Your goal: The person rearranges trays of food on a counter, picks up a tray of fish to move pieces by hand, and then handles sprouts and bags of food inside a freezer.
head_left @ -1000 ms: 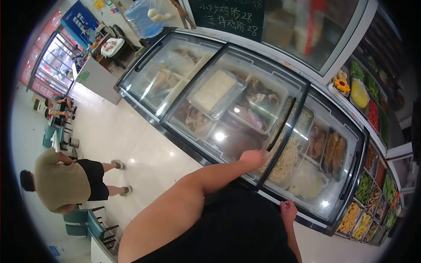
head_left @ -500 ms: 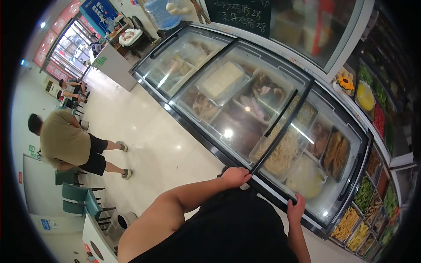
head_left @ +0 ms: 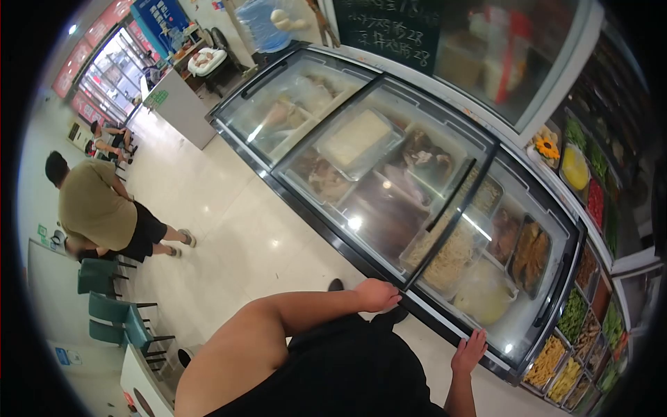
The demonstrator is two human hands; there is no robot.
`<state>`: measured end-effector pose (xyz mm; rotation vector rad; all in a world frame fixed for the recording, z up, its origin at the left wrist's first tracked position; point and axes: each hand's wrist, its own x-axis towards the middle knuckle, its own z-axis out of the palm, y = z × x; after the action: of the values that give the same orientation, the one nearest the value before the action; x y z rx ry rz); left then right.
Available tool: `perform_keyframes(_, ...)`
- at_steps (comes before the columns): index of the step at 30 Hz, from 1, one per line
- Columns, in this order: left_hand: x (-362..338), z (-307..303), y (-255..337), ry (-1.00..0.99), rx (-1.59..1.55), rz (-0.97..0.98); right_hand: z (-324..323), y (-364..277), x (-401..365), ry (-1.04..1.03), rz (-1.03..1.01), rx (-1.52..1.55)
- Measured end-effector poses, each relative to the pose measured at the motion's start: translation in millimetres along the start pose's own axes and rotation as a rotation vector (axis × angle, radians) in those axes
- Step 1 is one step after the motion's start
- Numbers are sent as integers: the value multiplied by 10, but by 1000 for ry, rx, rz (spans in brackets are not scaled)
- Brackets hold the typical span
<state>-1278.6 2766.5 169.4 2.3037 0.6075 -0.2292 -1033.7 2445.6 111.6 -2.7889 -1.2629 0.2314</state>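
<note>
A chest freezer (head_left: 326,221) with sliding glass lids stands before me. My left hand (head_left: 379,295) is closed, fingers curled against its front edge, near where two lids meet. Further right, my right hand (head_left: 470,352) rests on the same edge with its fingers stretched out. Beneath the right lid (head_left: 497,240) lie a tray of pale shreds (head_left: 445,258), a bagged round pale item (head_left: 484,295) and a tray of brown pieces (head_left: 531,254). Under the middle lid sit a pale block in a clear tray (head_left: 356,141) and a dark reddish mass (head_left: 385,212).
Trays of cut vegetables (head_left: 573,313) fill a display at the right. A person in an olive shirt (head_left: 97,201) stands at the left, by green chairs (head_left: 114,316). A white counter (head_left: 182,108) is further back. A chalkboard (head_left: 389,31) hangs behind the freezer.
My right hand has lowered slightly, its fingers now stretched out on the edge. My left hand has shifted little. The standing person has moved slightly left, and my view has turned a little.
</note>
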Motion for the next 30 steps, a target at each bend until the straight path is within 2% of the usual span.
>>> perform_keyframes(1,-97,-21,-151,17,-10,-3,13,-15,-13,5,-16,-11)
perform_keyframes(5,-647,-265,-968,81,-15,-85,-24,-220,46,-35,216,-123)
perform_keyframes(6,-815,-313,-1252,130,-28,-109,39,-248,68,-25,196,-130)
perform_keyframes(7,-1000,-374,-1523,174,-43,-133,133,-215,86,-27,370,-189)
perform_keyframes(8,-1212,-491,-1772,203,-68,-179,199,-331,143,-30,545,-244)
perform_keyframes(9,-1435,-623,-2053,211,-73,-185,253,-584,221,-28,535,-247)
perform_keyframes(11,-1905,-804,-2526,290,-156,-318,191,-1113,287,117,637,-204)
perform_keyframes(12,-2117,-911,-2730,289,-165,-323,290,-1365,396,187,529,-220)
perform_keyframes(13,-2314,-1046,-2932,316,-188,-449,483,-1639,502,330,347,-178)
perform_keyframes(14,-2488,-1171,-3116,337,-205,-574,577,-1964,672,338,210,-96)
perform_keyframes(16,-2734,-1372,-3440,370,-224,-624,330,-3159,928,361,-86,-3)
perform_keyframes(17,-2807,-1464,-3600,417,-247,-674,376,-3477,1118,313,-210,-11)
perform_keyframes(19,-2860,-1639,-3901,449,-255,-670,220,-4380,1438,245,-296,36)
perform_keyframes(22,-2798,-1990,-4250,544,-295,-687,137,-5395,1846,201,-381,131)
perform_keyframes(25,-2649,-2381,-4623,528,-343,-717,244,-6145,2200,173,-471,243)
perform_keyframes(27,-2578,-2607,-4888,542,-288,-664,337,-6632,2433,155,-513,281)
perform_keyframes(29,-2586,-2954,-5131,515,-254,-695,448,-7121,2602,28,-555,320)
perform_keyframes(30,-2591,-3190,-5248,543,-262,-727,535,-7349,2709,34,-618,324)
